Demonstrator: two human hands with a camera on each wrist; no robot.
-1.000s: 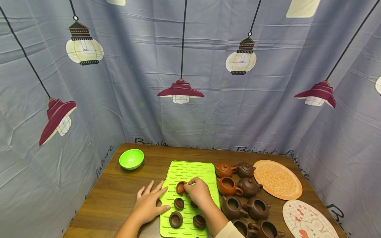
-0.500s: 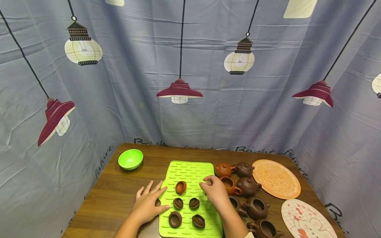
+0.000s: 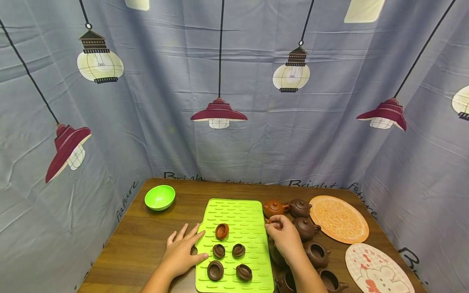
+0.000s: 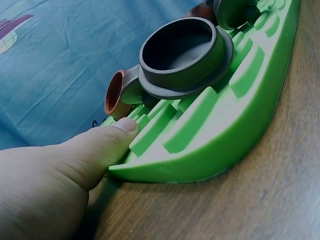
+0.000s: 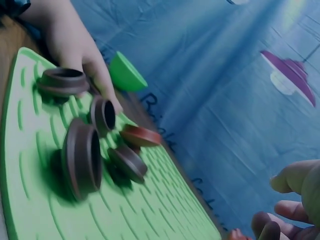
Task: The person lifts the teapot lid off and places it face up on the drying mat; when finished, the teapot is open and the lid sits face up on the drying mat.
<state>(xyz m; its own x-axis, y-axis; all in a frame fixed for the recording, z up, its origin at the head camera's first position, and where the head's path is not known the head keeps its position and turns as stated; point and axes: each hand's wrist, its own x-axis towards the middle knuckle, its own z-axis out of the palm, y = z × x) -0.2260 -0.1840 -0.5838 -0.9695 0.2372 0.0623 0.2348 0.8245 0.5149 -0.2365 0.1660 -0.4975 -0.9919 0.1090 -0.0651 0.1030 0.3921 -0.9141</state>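
My left hand rests with spread fingers along the left edge of a green silicone mat; its thumb touches the rim in the left wrist view. On the mat sit an orange-brown teapot lid and several dark brown teapot lids, lying upside down or tilted. My right hand is over the lidless orange teapot, mostly covering it. In the right wrist view, this hand's thumb and fingers stand apart, with nothing seen between them.
Right of the mat stand several teapots: a lidded orange one, lidded dark ones and lidless dark ones. Beyond them lie an orange round placemat and a cartoon placemat. A green bowl stands back left.
My right hand has let go of the orange-brown lid, leaving it on the mat, and has moved right to the lidless orange teapot. My left hand has stayed put.
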